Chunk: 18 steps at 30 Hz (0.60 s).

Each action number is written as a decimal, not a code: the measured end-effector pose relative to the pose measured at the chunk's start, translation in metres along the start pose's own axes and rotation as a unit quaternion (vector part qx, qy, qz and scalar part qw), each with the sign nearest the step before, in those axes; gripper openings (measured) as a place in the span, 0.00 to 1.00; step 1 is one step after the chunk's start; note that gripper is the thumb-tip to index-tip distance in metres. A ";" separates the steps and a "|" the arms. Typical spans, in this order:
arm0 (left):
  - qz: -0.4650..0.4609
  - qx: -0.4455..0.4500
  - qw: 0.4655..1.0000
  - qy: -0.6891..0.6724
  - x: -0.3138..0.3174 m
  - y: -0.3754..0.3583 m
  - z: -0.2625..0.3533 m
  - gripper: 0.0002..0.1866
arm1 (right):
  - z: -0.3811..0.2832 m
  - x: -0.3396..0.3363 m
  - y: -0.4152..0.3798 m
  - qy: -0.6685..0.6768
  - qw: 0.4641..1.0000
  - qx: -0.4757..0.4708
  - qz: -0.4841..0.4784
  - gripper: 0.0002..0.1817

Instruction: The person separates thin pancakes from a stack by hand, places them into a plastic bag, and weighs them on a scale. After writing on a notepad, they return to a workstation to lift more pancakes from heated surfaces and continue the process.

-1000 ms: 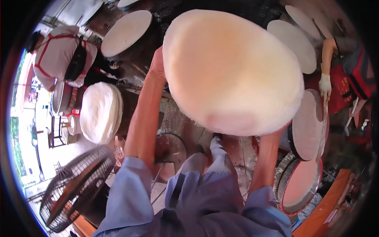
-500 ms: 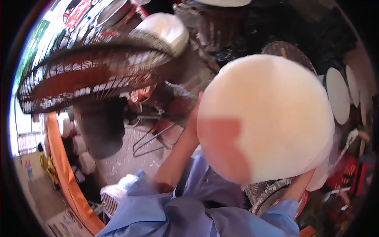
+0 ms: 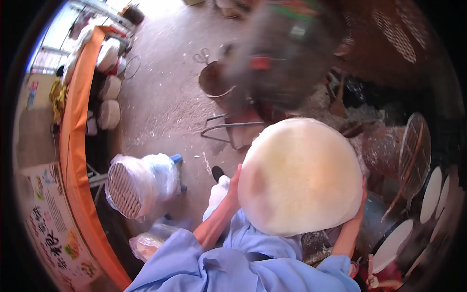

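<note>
A thick stack of pale round sheets (image 3: 301,180) is held up in front of my body, its broad face toward the camera. At its left edge is my left hand (image 3: 235,182), its fingers mostly out of sight behind the stack. My right hand (image 3: 361,199) is at the right edge, also mostly hidden by it. Both hands grip the stack from the sides. Darker patches show on the left part of its face.
A metal stand (image 3: 228,131) and a rusty bucket (image 3: 214,80) are beyond the stack. Plastic-wrapped bundles (image 3: 129,190) lie at left beside an orange-covered edge (image 3: 75,131). A round wire rack (image 3: 416,151) and white discs (image 3: 430,194) are at right. A dark blurred shape is above.
The view has turned; the large fan at left is gone from there, and more floor shows. The stack, still between both hands, appears smaller and lower in view.
</note>
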State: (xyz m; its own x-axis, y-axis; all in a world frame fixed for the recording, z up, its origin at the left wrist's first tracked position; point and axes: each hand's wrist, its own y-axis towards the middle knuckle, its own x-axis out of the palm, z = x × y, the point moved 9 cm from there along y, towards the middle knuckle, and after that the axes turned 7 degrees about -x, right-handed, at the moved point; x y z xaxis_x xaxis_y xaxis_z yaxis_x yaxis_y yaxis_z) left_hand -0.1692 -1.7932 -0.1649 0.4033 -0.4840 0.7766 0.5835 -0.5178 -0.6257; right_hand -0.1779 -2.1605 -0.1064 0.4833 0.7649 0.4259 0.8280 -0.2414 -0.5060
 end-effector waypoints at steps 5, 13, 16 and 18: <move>0.054 0.116 0.991 0.034 -0.075 -0.093 0.121 0.32 | 0.060 0.190 -0.024 -0.109 0.993 -0.048 -0.010 0.28; 0.049 0.219 0.973 -0.051 -0.134 -0.239 0.308 0.32 | 0.170 0.426 -0.018 -0.017 0.975 0.078 -0.209 0.31; 0.016 0.284 0.958 -0.026 -0.119 -0.275 0.379 0.31 | 0.193 0.514 -0.013 0.004 0.961 0.116 -0.249 0.32; 0.006 0.266 0.963 -0.049 -0.146 -0.276 0.412 0.31 | 0.207 0.562 -0.003 0.008 0.956 0.144 -0.255 0.32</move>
State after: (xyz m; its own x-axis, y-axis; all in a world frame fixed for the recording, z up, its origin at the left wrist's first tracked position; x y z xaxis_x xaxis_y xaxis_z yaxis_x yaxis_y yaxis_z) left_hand -0.0992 -1.2890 -0.0756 0.4609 -0.4056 0.7893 0.8469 -0.0649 -0.5279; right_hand 0.0323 -1.6064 -0.0212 0.0435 0.7292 0.6829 0.8455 0.3373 -0.4140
